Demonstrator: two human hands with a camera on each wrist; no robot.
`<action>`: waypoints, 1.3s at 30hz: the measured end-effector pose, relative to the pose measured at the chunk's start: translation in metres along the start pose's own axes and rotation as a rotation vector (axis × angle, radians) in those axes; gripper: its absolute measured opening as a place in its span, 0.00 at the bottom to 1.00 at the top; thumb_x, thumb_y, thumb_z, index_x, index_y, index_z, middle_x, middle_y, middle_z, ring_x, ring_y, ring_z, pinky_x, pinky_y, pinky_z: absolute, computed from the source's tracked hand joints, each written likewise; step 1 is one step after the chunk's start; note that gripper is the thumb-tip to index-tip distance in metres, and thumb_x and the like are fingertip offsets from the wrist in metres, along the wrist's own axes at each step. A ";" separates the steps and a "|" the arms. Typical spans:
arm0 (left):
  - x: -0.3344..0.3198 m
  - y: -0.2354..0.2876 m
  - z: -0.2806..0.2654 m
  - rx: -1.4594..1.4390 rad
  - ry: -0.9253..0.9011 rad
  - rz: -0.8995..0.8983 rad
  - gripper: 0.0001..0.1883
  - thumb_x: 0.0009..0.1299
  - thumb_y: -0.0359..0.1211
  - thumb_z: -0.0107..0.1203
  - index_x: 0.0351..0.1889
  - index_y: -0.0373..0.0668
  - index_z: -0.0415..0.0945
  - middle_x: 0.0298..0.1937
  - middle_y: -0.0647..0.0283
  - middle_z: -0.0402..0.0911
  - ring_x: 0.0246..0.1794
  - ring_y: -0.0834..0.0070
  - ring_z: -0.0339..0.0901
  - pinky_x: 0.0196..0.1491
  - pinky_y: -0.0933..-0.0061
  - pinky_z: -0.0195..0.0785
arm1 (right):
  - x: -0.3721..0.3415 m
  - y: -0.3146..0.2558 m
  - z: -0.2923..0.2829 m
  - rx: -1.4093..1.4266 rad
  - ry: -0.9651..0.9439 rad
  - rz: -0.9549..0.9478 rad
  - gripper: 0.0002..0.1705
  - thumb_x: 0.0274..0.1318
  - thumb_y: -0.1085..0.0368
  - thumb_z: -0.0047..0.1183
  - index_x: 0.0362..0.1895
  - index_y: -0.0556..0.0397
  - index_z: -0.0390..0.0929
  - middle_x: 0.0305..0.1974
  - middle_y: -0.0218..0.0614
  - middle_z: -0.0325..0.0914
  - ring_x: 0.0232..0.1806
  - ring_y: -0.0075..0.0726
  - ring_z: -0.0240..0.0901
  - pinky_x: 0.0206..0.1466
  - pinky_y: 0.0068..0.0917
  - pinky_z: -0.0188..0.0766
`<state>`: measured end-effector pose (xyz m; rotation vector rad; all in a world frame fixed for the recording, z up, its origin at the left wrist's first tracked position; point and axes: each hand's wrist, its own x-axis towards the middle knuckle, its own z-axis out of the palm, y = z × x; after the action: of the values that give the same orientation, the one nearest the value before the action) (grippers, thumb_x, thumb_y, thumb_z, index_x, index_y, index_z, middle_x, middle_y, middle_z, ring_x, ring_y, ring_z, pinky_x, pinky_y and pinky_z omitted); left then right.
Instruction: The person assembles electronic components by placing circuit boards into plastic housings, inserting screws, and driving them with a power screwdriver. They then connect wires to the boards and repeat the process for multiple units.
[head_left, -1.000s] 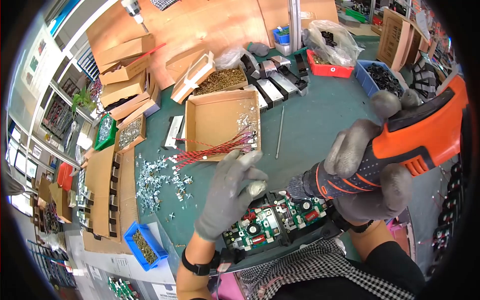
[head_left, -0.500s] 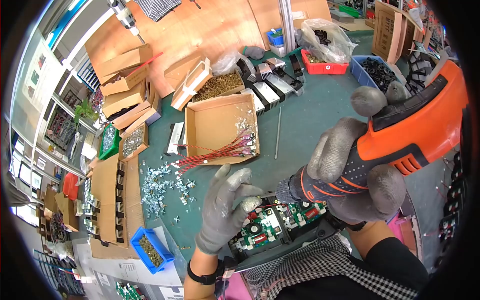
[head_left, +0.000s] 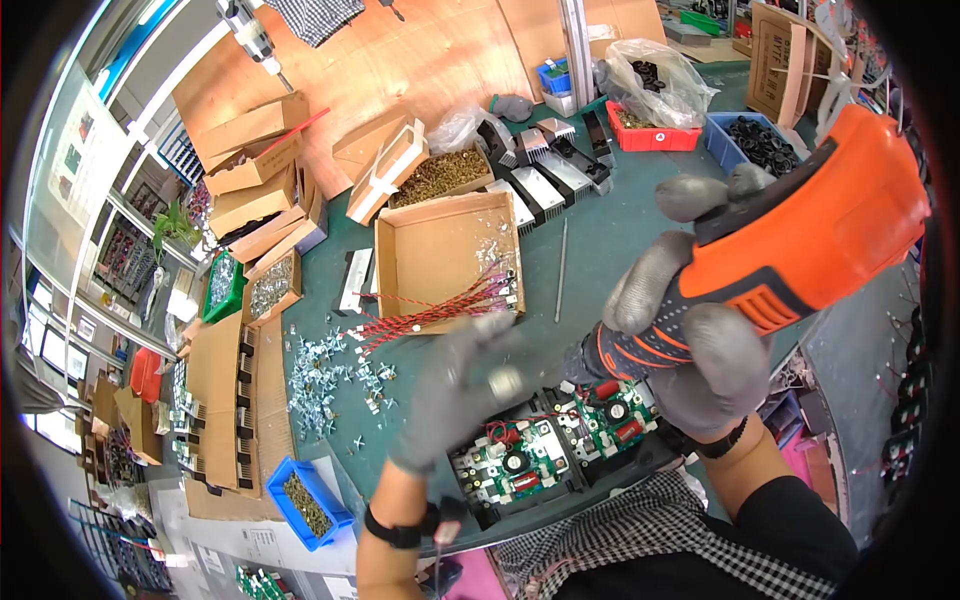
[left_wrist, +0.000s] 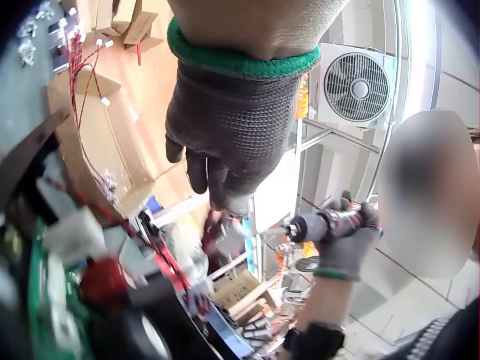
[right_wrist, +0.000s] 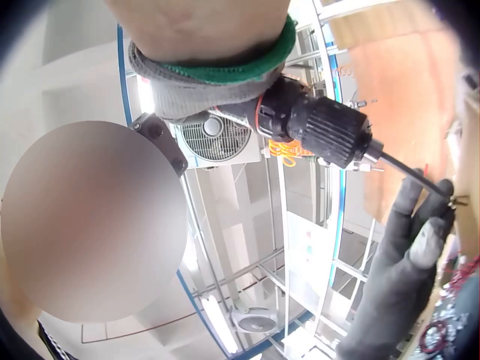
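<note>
In the head view my gloved right hand [head_left: 715,355] grips an orange and black cordless drill [head_left: 815,225], its chuck pointing left over the boards. My gloved left hand [head_left: 450,390], blurred by motion, is just left of the chuck. The right wrist view shows the long thin bit [right_wrist: 409,170] reaching the left fingertips, where a small brass-coloured screw [right_wrist: 457,201] sits at its tip, pinched by the fingers. Beneath both hands, two green circuit boards [head_left: 515,462] with red and black parts lie in a black housing [head_left: 580,480] at the table's near edge.
Red wires [head_left: 430,318] hang over the front of a cardboard box [head_left: 440,225]. Left of them lies a pile of small silvery parts [head_left: 325,385]. A blue bin [head_left: 310,505] of screws stands near left. A thin metal rod [head_left: 561,270] and heatsinks [head_left: 540,190] lie farther back.
The drill has shifted left and tilted its rear upward in the head view. My left hand dipped towards the boards, then rose again and now blurs beside the chuck.
</note>
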<state>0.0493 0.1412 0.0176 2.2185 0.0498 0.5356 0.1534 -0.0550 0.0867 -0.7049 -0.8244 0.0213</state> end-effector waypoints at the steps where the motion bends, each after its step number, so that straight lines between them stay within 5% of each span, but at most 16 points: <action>1: 0.017 -0.010 -0.010 0.148 -0.010 0.032 0.20 0.62 0.37 0.65 0.52 0.45 0.78 0.40 0.63 0.85 0.46 0.66 0.79 0.62 0.59 0.64 | 0.000 0.001 0.000 -0.013 0.011 0.015 0.38 0.49 0.80 0.51 0.66 0.57 0.54 0.54 0.49 0.71 0.33 0.33 0.77 0.34 0.30 0.76; 5: 0.068 -0.090 -0.012 0.842 -0.025 -0.097 0.13 0.64 0.43 0.62 0.44 0.51 0.85 0.44 0.67 0.85 0.48 0.62 0.79 0.67 0.61 0.56 | 0.006 0.007 -0.001 -0.047 0.035 0.027 0.38 0.47 0.83 0.50 0.64 0.56 0.55 0.51 0.48 0.74 0.33 0.33 0.76 0.36 0.30 0.76; 8: 0.089 -0.099 -0.003 0.976 -0.268 -0.340 0.09 0.65 0.42 0.60 0.42 0.58 0.86 0.44 0.63 0.85 0.53 0.64 0.76 0.73 0.59 0.47 | 0.008 0.010 -0.012 -0.120 -0.009 -0.013 0.43 0.43 0.87 0.48 0.66 0.55 0.54 0.55 0.50 0.72 0.32 0.31 0.77 0.35 0.30 0.77; 11: 0.099 -0.100 -0.010 1.065 -0.149 -0.312 0.06 0.66 0.40 0.59 0.39 0.59 0.85 0.43 0.64 0.85 0.50 0.64 0.78 0.74 0.60 0.46 | 0.008 0.009 -0.015 -0.140 -0.031 -0.016 0.42 0.46 0.84 0.50 0.68 0.54 0.52 0.55 0.51 0.71 0.34 0.32 0.78 0.36 0.29 0.78; 15: 0.098 -0.100 -0.063 0.554 0.576 -0.107 0.06 0.70 0.32 0.54 0.40 0.54 0.81 0.31 0.62 0.81 0.37 0.68 0.79 0.49 0.63 0.70 | 0.005 0.003 -0.007 -0.090 -0.023 0.008 0.39 0.50 0.81 0.50 0.67 0.54 0.52 0.52 0.50 0.73 0.34 0.33 0.77 0.37 0.30 0.77; 16: 0.090 -0.068 -0.080 0.129 0.613 -0.151 0.04 0.73 0.33 0.52 0.42 0.49 0.78 0.29 0.67 0.76 0.34 0.76 0.74 0.39 0.69 0.69 | 0.003 0.001 -0.005 -0.075 -0.028 0.020 0.38 0.51 0.80 0.50 0.67 0.55 0.53 0.51 0.49 0.73 0.34 0.33 0.76 0.38 0.30 0.77; 17: 0.083 -0.056 -0.098 -0.032 0.638 0.065 0.06 0.77 0.36 0.51 0.42 0.45 0.75 0.33 0.70 0.74 0.36 0.81 0.70 0.43 0.74 0.67 | 0.000 0.000 -0.004 -0.068 -0.026 0.039 0.38 0.51 0.80 0.50 0.67 0.55 0.53 0.51 0.49 0.73 0.34 0.33 0.76 0.38 0.30 0.77; 19: 0.069 -0.043 -0.127 -0.408 0.713 0.169 0.12 0.80 0.40 0.46 0.44 0.40 0.73 0.44 0.65 0.77 0.46 0.78 0.73 0.56 0.72 0.65 | -0.006 -0.005 0.000 -0.061 -0.041 0.068 0.38 0.51 0.79 0.51 0.67 0.55 0.53 0.51 0.49 0.73 0.34 0.33 0.77 0.38 0.30 0.77; 20: 0.055 -0.030 -0.134 -0.548 0.624 0.253 0.12 0.80 0.39 0.47 0.43 0.39 0.73 0.43 0.66 0.77 0.47 0.78 0.73 0.57 0.73 0.65 | -0.011 -0.008 0.002 -0.058 -0.052 0.086 0.38 0.51 0.79 0.51 0.67 0.54 0.53 0.51 0.49 0.73 0.34 0.33 0.77 0.38 0.30 0.77; 22: 0.012 0.006 -0.132 -0.081 0.423 0.062 0.09 0.79 0.35 0.47 0.43 0.39 0.73 0.42 0.65 0.76 0.47 0.75 0.74 0.57 0.72 0.65 | -0.020 -0.012 0.005 -0.058 -0.078 0.117 0.38 0.51 0.79 0.52 0.67 0.54 0.53 0.51 0.49 0.73 0.34 0.33 0.77 0.37 0.30 0.77; 23: -0.002 0.005 -0.137 -0.011 0.105 0.101 0.05 0.75 0.30 0.50 0.43 0.40 0.75 0.40 0.63 0.76 0.46 0.73 0.74 0.56 0.73 0.65 | -0.024 -0.015 0.008 -0.053 -0.094 0.127 0.38 0.51 0.79 0.52 0.67 0.54 0.53 0.52 0.49 0.73 0.34 0.33 0.77 0.37 0.30 0.78; 24: -0.018 0.014 -0.132 0.452 -0.012 0.167 0.05 0.70 0.29 0.55 0.42 0.45 0.77 0.37 0.65 0.76 0.44 0.71 0.74 0.61 0.67 0.61 | -0.029 -0.017 0.010 -0.051 -0.107 0.143 0.38 0.51 0.79 0.53 0.66 0.54 0.53 0.52 0.49 0.73 0.34 0.34 0.77 0.37 0.31 0.78; 26: -0.049 0.019 -0.111 0.672 -0.173 0.162 0.07 0.64 0.31 0.59 0.39 0.52 0.78 0.38 0.68 0.78 0.46 0.65 0.73 0.71 0.53 0.50 | -0.036 -0.018 0.015 -0.041 -0.135 0.168 0.38 0.51 0.78 0.53 0.66 0.54 0.53 0.52 0.49 0.73 0.34 0.34 0.77 0.37 0.31 0.78; 32: -0.087 0.015 -0.077 0.858 -0.336 0.128 0.03 0.66 0.37 0.57 0.37 0.54 0.78 0.34 0.69 0.76 0.44 0.65 0.74 0.73 0.50 0.49 | -0.055 -0.011 0.034 -0.053 -0.246 0.261 0.38 0.52 0.77 0.55 0.66 0.53 0.53 0.53 0.49 0.72 0.34 0.34 0.78 0.37 0.31 0.79; 39: -0.080 0.004 -0.044 0.854 -0.364 0.217 0.09 0.61 0.28 0.53 0.34 0.53 0.82 0.31 0.67 0.76 0.45 0.68 0.75 0.75 0.49 0.48 | -0.075 0.021 0.046 -0.144 -0.400 0.350 0.39 0.52 0.76 0.57 0.66 0.52 0.52 0.54 0.49 0.72 0.34 0.35 0.79 0.37 0.31 0.79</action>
<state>-0.0410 0.1541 0.0164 3.1528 -0.1902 0.2216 0.0751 -0.0340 0.0460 -0.9932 -1.0807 0.4336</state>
